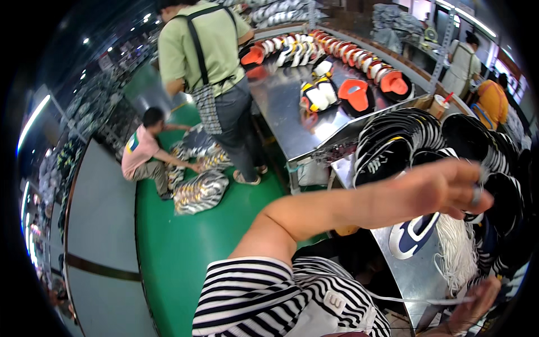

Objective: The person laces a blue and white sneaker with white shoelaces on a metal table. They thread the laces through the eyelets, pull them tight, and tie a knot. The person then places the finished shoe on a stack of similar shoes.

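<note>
My left hand [449, 188] reaches across the near worktable, a ring on one finger. Its fingers are stretched out, slightly bent and blurred, and nothing shows in them. Around and beyond it are stacks of black pieces with white edges [398, 137], shaped like slipper soles. A white-and-navy sole-shaped piece [412, 236] lies on the metal tabletop below my wrist. Beside that is a loose bundle of white cord [457, 247]. Low at the right, my right hand [477, 306] is partly cut off and blurred, with a white strand of cord [415, 300] running into its fingers.
Orange, white and black slippers [356, 95] line a metal table [275, 112] ahead. A standing person [205, 62] blocks its left side; a crouching person [143, 149] handles clear bags of slippers [201, 192] on the green floor [179, 247]. A cup with a straw [439, 105] stands behind the stacks.
</note>
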Available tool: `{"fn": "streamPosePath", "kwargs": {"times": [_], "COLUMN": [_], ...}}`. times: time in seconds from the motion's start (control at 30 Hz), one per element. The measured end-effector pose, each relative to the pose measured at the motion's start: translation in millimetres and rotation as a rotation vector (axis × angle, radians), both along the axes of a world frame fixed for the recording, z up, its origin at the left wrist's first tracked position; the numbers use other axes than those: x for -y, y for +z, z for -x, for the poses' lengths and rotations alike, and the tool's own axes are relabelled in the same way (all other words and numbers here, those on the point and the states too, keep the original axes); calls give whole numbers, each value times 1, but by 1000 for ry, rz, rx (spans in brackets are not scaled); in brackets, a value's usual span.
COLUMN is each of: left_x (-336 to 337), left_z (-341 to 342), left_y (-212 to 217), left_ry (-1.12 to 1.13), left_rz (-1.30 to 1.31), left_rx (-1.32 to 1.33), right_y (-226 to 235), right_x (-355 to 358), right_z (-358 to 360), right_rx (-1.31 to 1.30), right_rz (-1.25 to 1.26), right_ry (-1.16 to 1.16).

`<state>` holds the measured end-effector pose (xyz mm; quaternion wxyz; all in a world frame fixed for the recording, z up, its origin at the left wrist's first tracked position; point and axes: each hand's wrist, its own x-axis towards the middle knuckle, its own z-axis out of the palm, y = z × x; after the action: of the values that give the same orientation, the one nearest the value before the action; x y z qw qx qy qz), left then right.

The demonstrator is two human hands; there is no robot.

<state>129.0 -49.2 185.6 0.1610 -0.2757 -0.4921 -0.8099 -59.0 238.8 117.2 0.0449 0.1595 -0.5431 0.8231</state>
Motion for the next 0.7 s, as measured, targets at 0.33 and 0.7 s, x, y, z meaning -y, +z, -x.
{"fn": "streamPosePath", "kwargs": {"times": [0.33,0.7], "left_x": [42,124], "left_z": [-122,-112], "left_y": [73,34], "left_ry": [163,909], "left_rz": [-37,-176], "left_rx": [-364,-342], "right_y": [-65,-41], "right_x": [7,26], "right_z": [-9,-44], "right_rx": [381,118], "right_rz": [25,-2], "right_ry": [121,429]}}
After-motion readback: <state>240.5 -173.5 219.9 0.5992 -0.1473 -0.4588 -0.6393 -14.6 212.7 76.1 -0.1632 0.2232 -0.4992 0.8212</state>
